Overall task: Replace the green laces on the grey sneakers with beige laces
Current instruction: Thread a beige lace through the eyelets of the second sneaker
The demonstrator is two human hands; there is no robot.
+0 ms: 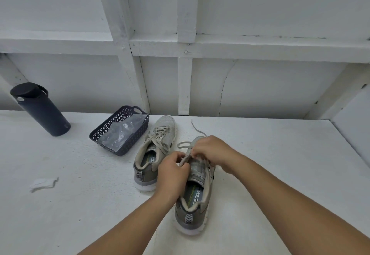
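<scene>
Two grey sneakers stand on the white desk [260, 174], both with their toes pointing away toward the white panelled wall [260, 84]. The far sneaker [152, 150] sits just beside a dark basket [112, 128] and is fully laced with a beige lace [160, 140] tied loosely over its tongue. The near sneaker [195, 194] is closer to the person and a little to the right — it carries one more beige lace [185, 144], part of which loops out to the left of the toe while a single loose end [195, 127] trails away across the desk toward the wall. Two bare hands work over this near sneaker. The left hand [173, 170] has its fingers curled and pinches the lace at the left side of the tongue; the right hand [212, 151] is curled over the front of the sneaker, covering the toe and upper eyelets, its fingertips closed on the lace next to the left hand. The two hands nearly touch. The one basket holds a crumpled clear plastic bag [122, 134]. Well apart to the left stands one dark bottle [40, 110], upright, with a looped handle on its cap. One small scrap of white paper [43, 183] lies on the desk at the near left — apart from everything else.
</scene>
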